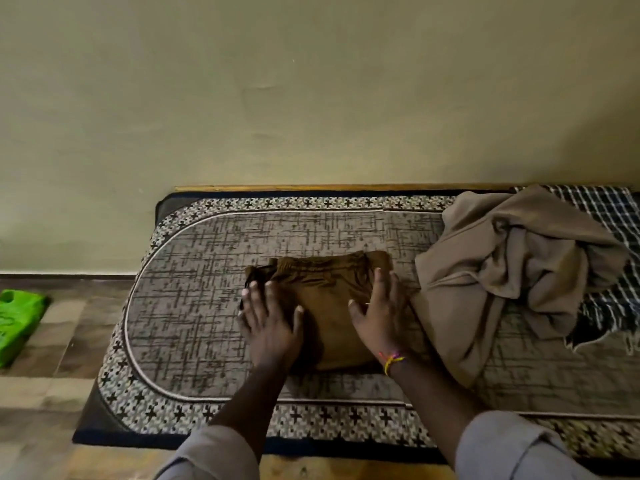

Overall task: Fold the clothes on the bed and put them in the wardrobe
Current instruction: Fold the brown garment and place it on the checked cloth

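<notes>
Folded brown garment [329,306], left hand [270,320], right hand [381,313] pressing flat

Bed [194,306]: against far wall [311,98].
Folded garment [329,306]: bed centre, under both hands.
Loose clothes [502,278]: right of it.
Bag [17,323]: floor, far left.

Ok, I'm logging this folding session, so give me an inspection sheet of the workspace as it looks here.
Surface: bed with a grey patterned cover, against a plain wall.
Job's things: brown garment folded into a compact rectangle; tan garment crumpled to its right; checked cloth partly under it.
Clutter: green bag on the floor, left of the bed.
Grippers: left hand and right hand pressed flat on the brown garment.
Cables: nothing seen.
Surroundings: tiled floor; wardrobe not in view.
</notes>
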